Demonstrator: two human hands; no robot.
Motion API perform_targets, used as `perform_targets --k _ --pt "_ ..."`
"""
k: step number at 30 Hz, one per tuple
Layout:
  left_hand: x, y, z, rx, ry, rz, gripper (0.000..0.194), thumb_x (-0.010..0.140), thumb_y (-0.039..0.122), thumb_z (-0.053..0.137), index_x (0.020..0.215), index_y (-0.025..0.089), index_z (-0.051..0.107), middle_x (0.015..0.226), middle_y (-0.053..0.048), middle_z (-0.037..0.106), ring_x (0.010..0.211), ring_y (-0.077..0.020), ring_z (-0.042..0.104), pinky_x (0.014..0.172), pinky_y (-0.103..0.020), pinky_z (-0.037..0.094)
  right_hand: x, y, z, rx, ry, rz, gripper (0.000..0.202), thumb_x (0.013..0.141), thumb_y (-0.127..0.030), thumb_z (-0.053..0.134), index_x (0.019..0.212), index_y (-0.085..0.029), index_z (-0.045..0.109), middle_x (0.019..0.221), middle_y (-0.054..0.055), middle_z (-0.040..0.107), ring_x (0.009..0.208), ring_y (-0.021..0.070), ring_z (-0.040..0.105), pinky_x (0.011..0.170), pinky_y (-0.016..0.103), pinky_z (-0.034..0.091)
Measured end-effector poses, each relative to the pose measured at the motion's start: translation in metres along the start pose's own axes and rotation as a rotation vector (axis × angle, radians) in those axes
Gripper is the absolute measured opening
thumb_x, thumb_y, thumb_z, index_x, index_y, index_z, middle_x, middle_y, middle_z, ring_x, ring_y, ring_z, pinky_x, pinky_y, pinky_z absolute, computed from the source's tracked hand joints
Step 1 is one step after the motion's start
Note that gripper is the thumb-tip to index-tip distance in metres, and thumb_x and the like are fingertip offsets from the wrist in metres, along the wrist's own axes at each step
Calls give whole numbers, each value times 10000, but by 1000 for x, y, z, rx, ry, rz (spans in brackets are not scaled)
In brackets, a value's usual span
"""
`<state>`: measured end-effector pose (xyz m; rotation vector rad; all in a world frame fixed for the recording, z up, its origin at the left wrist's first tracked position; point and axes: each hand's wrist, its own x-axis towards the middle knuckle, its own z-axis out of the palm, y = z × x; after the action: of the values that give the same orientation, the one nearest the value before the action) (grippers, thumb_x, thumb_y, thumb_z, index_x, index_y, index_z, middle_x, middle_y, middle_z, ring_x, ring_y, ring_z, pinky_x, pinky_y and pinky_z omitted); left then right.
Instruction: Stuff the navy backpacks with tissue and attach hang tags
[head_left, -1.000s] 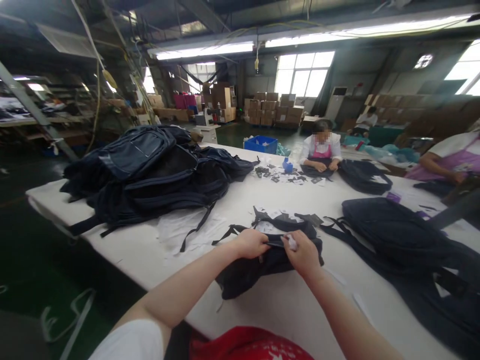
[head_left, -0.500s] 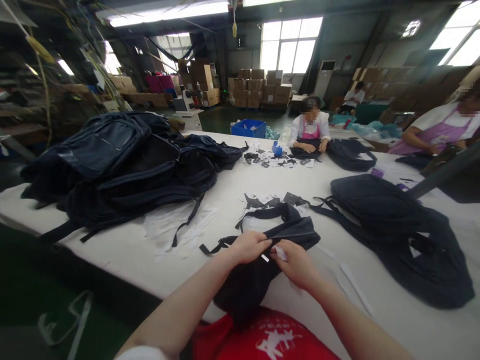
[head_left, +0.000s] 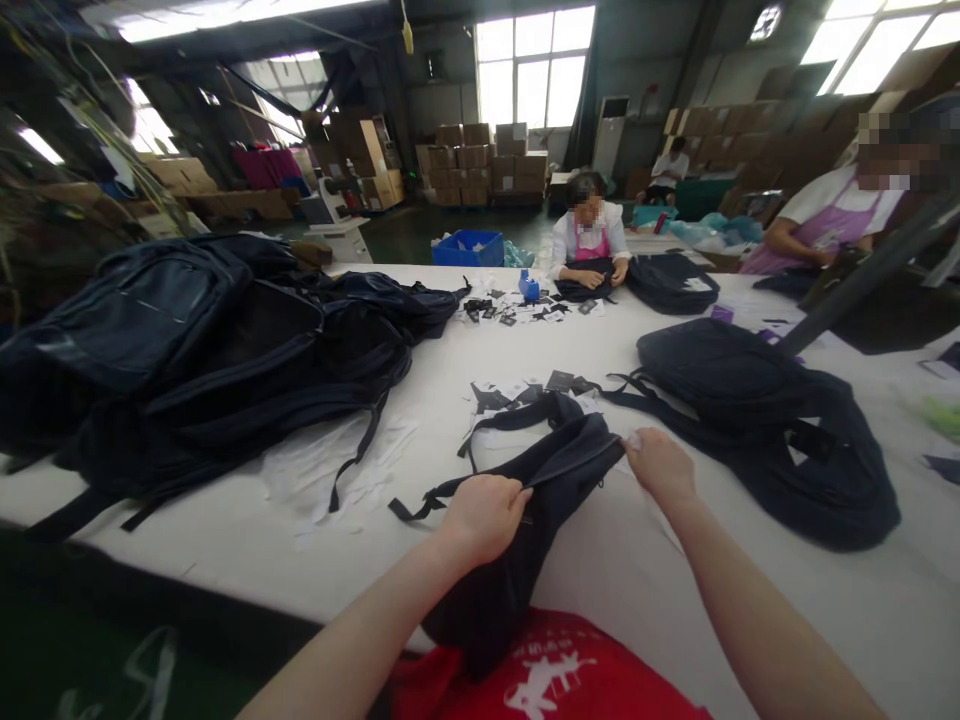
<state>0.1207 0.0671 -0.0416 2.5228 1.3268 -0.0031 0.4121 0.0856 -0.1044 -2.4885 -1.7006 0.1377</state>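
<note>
A dark navy backpack lies at the table's near edge and against my red apron, with its straps toward the far side. My left hand is closed on the fabric near the bag's middle. At the bag's right end, my right hand pinches the edge along a seam or zipper line; a small whitish bit shows at its fingertips. Just beyond the straps lies a scatter of black and white tags.
A heap of navy backpacks covers the table's left side, with white paper strips beside it. Another backpack lies at right near a slanted grey pole. Across the table a co-worker handles a bag near a blue dispenser.
My right hand has moved right and slightly up along the backpack's edge, away from my left hand, which keeps its grip. The bag's upper part is now stretched out. The view has shifted right.
</note>
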Motion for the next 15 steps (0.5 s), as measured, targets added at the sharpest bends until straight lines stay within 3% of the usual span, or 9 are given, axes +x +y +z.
perform_targets --k 2,5,8,11,13,15 --pt "0 1 -3 2 -63 6 489 978 395 282 773 192 676 831 -96 729 809 -256 686 736 -354 497 15 15 10 36 -91 23 339 938 -375 471 868 -111 672 950 168 689 841 237 635 652 290 365" --pt "14 7 -13 21 -127 -35 404 921 402 389 803 169 699 838 -145 728 813 -304 690 732 -388 508 16 15 20 87 -126 -62 332 936 -352 457 831 -130 681 888 136 704 832 221 635 684 280 377" --pt "47 14 -24 35 -76 -91 321 839 378 507 940 144 703 919 -189 723 871 -352 682 749 -422 512 5 2 19 142 -114 -173 309 935 -364 445 904 -157 673 956 102 700 893 206 623 739 266 383" --pt "77 22 -28 23 -48 -100 303 833 319 502 995 155 699 976 -179 724 911 -348 676 779 -419 505 0 -1 15 246 -86 -232 321 927 -388 437 899 -173 673 914 78 694 859 199 615 741 267 388" --pt "83 28 -26 -6 -33 -82 288 859 300 463 954 180 707 963 -149 731 908 -322 677 789 -396 495 1 9 17 257 -98 -181 313 913 -389 457 859 -174 677 876 84 691 814 203 613 703 274 381" --pt "74 32 -21 -80 2 -68 276 872 288 447 913 208 708 932 -112 737 894 -291 674 780 -363 484 3 25 22 200 -140 -72 304 895 -384 491 808 -162 680 840 111 688 773 218 616 658 287 367"
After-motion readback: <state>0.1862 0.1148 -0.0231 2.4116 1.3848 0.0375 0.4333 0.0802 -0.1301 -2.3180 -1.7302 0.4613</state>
